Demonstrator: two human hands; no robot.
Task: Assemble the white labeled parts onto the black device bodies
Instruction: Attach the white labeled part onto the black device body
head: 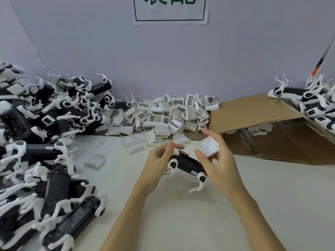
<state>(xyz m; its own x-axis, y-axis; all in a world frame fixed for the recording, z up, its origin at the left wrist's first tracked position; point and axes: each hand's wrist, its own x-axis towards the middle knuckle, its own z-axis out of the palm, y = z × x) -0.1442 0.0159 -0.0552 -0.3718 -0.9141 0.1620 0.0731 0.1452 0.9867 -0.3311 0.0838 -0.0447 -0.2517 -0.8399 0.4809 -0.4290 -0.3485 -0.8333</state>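
Observation:
A black device body point(188, 164) with white jointed legs is held above the table at centre. My left hand point(161, 160) grips its left end, fingers curled over the top. My right hand point(217, 160) steadies the body's right end with its lower fingers and pinches a white ribbed part point(209, 146) between thumb and fingertips, just above and to the right of the body. The white part is apart from the body. A heap of white labeled parts point(168, 115) lies behind, against the wall.
A large pile of black bodies with white legs point(45, 142) fills the left side. A flattened cardboard box point(262, 127) lies at the right, with more such devices point(317, 102) on it. One loose white part point(95, 160) rests on the table point(181, 214).

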